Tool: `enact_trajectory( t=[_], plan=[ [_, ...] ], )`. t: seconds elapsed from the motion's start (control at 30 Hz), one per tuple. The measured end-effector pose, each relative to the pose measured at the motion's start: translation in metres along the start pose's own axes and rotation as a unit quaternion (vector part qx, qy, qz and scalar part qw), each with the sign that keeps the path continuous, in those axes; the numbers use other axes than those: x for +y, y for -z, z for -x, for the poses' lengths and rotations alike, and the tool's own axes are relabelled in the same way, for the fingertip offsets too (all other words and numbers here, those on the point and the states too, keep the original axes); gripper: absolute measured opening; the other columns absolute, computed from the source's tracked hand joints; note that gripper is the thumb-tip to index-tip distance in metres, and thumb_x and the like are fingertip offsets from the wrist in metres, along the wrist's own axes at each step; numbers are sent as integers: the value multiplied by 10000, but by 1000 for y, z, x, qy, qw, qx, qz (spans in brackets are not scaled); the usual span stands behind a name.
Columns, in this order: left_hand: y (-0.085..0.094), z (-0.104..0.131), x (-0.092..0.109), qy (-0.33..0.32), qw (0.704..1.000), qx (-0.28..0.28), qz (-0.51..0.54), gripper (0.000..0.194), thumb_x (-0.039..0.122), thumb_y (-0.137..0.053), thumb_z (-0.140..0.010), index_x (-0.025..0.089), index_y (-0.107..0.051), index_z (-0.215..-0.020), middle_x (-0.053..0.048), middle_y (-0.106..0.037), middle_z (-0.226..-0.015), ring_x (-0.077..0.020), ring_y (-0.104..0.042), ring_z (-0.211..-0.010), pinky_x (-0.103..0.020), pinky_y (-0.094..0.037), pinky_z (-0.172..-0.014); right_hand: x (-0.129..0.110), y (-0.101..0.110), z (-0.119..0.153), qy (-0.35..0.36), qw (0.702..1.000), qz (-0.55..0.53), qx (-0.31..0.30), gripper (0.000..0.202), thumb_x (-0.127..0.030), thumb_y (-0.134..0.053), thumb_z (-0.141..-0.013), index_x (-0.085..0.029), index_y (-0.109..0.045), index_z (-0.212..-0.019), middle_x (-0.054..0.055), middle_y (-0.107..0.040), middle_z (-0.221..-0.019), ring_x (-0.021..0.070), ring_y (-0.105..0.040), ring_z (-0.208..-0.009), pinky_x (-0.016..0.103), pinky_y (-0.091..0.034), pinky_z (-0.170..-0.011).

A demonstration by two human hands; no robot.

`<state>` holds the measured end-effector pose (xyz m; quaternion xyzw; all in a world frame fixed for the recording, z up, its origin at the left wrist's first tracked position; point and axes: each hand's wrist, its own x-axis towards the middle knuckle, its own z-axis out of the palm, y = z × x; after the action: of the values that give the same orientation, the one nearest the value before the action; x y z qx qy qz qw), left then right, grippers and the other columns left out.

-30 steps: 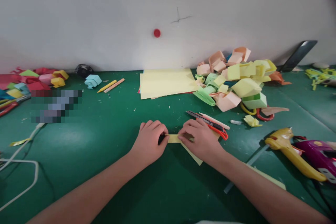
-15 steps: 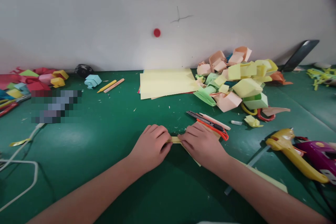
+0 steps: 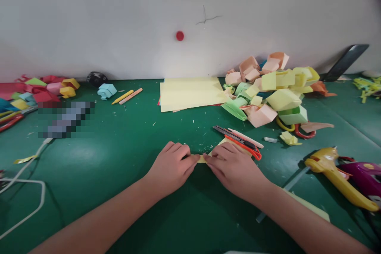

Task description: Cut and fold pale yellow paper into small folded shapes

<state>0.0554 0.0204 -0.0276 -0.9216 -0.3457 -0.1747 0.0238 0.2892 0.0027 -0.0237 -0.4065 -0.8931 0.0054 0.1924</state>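
Note:
My left hand (image 3: 172, 166) and my right hand (image 3: 236, 166) meet over the green table, both pressing on a narrow folded strip of pale yellow paper (image 3: 202, 159). Only a short bit of the strip shows between my fingertips; the rest is covered. The left index finger and thumb pinch its left end, and the right fingertips press down its right part. Just beyond my right hand lies an orange-and-black utility knife (image 3: 238, 139), on top of more yellowish paper.
A stack of yellow sheets (image 3: 193, 93) lies by the wall. Folded paper pieces (image 3: 282, 99) are heaped at right, others (image 3: 47, 91) at far left. A yellow glue gun (image 3: 339, 178) with a glue stick rests beside my right forearm. A white cable (image 3: 41, 194) runs at left.
My left fingers have straightened toward the right along the strip. The paper flap that stuck out below my right hand no longer shows there. The view has shifted slightly.

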Motion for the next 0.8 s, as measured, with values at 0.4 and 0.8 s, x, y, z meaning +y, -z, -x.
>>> enact_trajectory(
  t=[0.4, 0.8],
  plan=[
    [16, 2, 6, -32, 997, -62, -12, 258, 281, -489, -1010, 133, -693, -1066, -75, -597, -924, -237, -568, -885, -405, -387, -787, -4, 1, 4, 19, 998, -28, -47, 246, -176, -496, -1006, -172, -694, -1152, 91, -684, -1139, 254, -551, -1009, 433, -471, -906],
    [22, 5, 15, -9, 993, -114, -14, 304, 285, -456, -1021, 130, -629, -1216, -102, -605, -1064, -274, -556, -1033, -440, -358, -850, -10, 10, 2, -1, 996, -28, -86, 282, -200, -479, -998, -166, -666, -1207, 105, -685, -1115, 285, -587, -1044, 482, -493, -907]
  ],
)
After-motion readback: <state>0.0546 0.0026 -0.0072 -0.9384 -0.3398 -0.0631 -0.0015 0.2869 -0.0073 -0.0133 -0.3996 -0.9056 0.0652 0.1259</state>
